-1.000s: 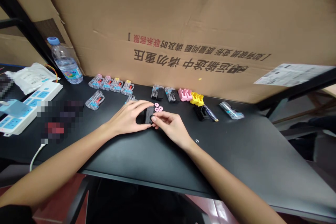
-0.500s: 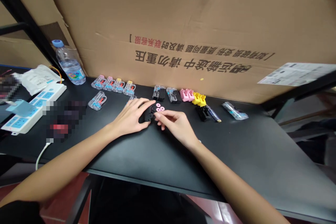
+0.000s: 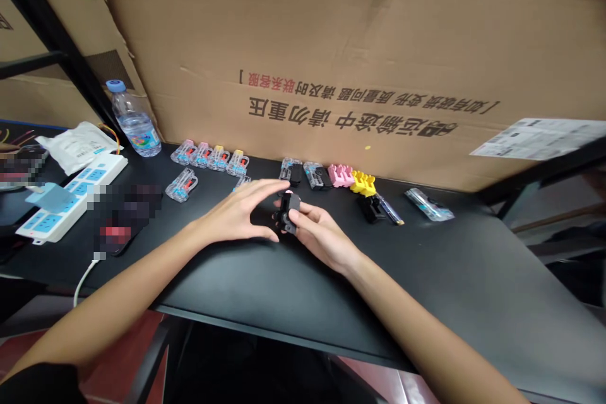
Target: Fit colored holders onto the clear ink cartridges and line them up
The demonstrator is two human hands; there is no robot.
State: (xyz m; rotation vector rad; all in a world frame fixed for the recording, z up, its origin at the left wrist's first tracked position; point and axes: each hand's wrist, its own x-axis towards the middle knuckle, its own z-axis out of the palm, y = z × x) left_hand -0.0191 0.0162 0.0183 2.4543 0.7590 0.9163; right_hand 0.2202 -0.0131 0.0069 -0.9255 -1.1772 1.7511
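Observation:
My right hand (image 3: 324,233) grips a small black plastic part (image 3: 287,211) with round, wheel-like pieces along its side, pinched between thumb and fingers just over the table. To its left, my left hand (image 3: 243,211) is open, thumb and fingers spread apart around the part's left side without closing on it. A bit of pink shows behind the top of the black part; the rest is hidden. Just beyond my left hand lies a partly covered clear piece (image 3: 242,182).
Along the cardboard (image 3: 331,31) stand several clear pieces (image 3: 218,158), two clear-and-black ones, a pink part (image 3: 341,175), a yellow part (image 3: 363,183) and a black part (image 3: 372,208). A clear packet (image 3: 428,204) lies right; a water bottle (image 3: 137,123) and power strip (image 3: 71,199) are left.
The black part has gone from lying between both hands to being lifted and upturned in my right hand. My left hand has let go and opened. The pink discs are now mostly covered.

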